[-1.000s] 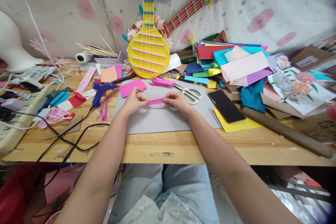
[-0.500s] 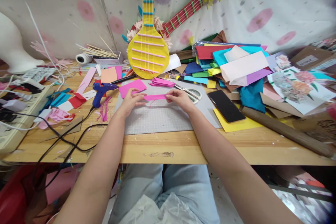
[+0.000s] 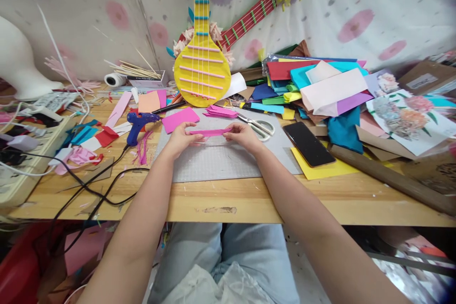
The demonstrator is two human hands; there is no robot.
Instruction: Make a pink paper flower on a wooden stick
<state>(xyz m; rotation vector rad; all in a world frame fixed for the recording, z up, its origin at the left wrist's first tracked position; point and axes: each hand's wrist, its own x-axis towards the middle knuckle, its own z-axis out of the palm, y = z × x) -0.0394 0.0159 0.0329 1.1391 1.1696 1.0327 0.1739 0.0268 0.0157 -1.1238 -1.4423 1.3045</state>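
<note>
Pink paper strip (image 3: pixel 210 132) held level just above the grey cutting mat (image 3: pixel 221 159), stretched between both hands. Left hand (image 3: pixel 182 138) pinches its 9 o'clock end, right hand (image 3: pixel 244 136) its 3 o'clock end; fingers closed on the paper, hands apart by the strip's length. Judgement: the strip is being folded or creased lengthwise; it goes best with long edges kept matched, light even tension from both ends, and the crease pressed down on the mat rather than in the air. At 12 o'clock of the strip lies a stack of pink cut pieces (image 3: pixel 220 111); at 2 o'clock, scissors (image 3: pixel 259 126). Pink sheet (image 3: pixel 180 119) at 11 o'clock. Blue glue gun (image 3: pixel 138 123) at 9 o'clock, off the mat. Black phone (image 3: pixel 308 144) at 3 o'clock.
</note>
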